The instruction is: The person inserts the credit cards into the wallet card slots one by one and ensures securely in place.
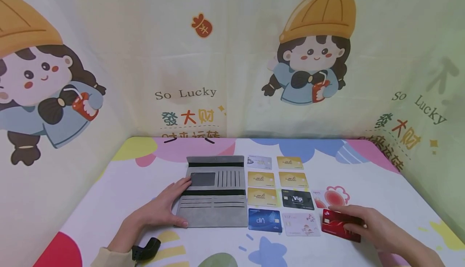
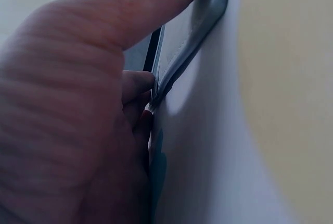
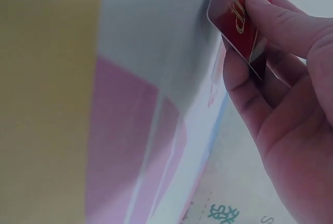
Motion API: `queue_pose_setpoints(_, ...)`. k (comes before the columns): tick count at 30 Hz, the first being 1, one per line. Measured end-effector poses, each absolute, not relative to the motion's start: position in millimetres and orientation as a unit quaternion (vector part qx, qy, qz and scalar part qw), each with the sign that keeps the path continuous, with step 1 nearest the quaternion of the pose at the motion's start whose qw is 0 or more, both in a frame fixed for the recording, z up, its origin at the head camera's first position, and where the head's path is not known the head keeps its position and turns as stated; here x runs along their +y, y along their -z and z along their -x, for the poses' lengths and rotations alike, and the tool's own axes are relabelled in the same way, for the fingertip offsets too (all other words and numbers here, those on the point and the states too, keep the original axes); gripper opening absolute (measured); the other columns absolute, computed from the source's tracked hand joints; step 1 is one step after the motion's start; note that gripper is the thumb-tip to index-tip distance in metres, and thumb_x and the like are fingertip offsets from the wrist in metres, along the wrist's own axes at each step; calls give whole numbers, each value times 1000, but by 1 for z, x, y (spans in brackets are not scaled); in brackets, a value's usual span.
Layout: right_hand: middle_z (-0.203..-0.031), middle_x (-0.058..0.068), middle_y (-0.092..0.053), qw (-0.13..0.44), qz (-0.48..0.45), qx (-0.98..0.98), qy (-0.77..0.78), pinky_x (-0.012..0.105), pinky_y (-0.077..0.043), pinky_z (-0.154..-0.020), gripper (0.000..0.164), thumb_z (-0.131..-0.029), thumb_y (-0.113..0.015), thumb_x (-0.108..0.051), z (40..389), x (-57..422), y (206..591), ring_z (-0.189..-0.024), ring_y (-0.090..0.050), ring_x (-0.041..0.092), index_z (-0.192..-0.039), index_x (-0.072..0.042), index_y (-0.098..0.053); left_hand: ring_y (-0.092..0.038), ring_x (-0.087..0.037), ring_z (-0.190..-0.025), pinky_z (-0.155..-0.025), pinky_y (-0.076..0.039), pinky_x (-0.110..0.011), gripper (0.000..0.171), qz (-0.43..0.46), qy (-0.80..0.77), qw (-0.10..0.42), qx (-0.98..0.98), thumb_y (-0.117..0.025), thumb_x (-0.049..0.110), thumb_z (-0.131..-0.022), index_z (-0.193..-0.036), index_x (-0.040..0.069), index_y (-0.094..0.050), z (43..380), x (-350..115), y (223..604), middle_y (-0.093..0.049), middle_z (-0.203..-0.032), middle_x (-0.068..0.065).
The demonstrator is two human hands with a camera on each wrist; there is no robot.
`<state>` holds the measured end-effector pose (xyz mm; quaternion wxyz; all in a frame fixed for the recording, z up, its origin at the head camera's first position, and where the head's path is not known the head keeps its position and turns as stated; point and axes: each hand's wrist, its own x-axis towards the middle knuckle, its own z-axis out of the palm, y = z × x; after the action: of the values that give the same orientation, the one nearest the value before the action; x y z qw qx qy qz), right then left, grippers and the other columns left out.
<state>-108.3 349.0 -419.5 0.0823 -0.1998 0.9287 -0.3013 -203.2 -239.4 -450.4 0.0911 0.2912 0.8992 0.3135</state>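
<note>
The step in hand looks to be handling one card beside an opened wallet: the right hand (image 1: 378,226) pinches a red VIP card (image 1: 339,227) between thumb and fingers, its chip end pointing toward the other cards. Whether that card's edge touches the tabletop (image 1: 214,240) cannot be told. The grey card wallet (image 1: 214,217) lies spread flat to the left, with no card edges showing in its slots. The left hand (image 1: 167,206) rests at the wallet's left side, thumb and fingers set wide apart, thumb at the near corner, gripping no card. Between wallet and red card lie two columns: a silver VIP card (image 1: 259,162), four gold cards (image 1: 261,179), a black Vip card (image 1: 298,199), a blue VIP card (image 1: 264,220) and a pale pink card (image 1: 301,224), this last just beside the red one. As a judgement, the next move calls for a steady pinch and a level card, whether for setting it flat or bringing it to a slot, while the left hand steadies the wallet.
</note>
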Motion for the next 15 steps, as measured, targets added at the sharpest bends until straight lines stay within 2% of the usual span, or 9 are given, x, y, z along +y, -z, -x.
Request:
queue_pose_setpoints(3, -123, 6, -66, 101, 196, 925, 311, 21, -57, -76, 53, -88, -77, -15, 109, 349, 416, -102, -54, -2, -137, -4, -61, -15, -47, -148, -115, -13, -68, 115, -284, -316, 96, 900, -87, 56, -69, -157, 5, -32, 203, -239, 450, -22, -165, -15)
queue_pose_setpoints(11, -122, 9, -65, 150, 166, 919, 325, 20, -55, -77, 54, -90, -75, -18, 111, 348, 407, -103, -58, 13, -139, -3, -58, -13, -46, -149, -115, -13, -67, 116, -274, -318, 103, 902, -86, 57, -69, -158, 6, -32, 202, -239, 450, -21, -165, -14)
queue_pose_setpoints(15, -124, 10, -64, 158, 163, 915, 334, 20, -55, -78, 55, -91, -75, -20, 112, 348, 405, -104, -58, 15, -141, -5, -57, -13, -47, -148, -114, -14, -69, 116, -274, -318, 104, 902, -86, 57, -69, -158, 6, -32, 202, -239, 449, -21, -165, -14)
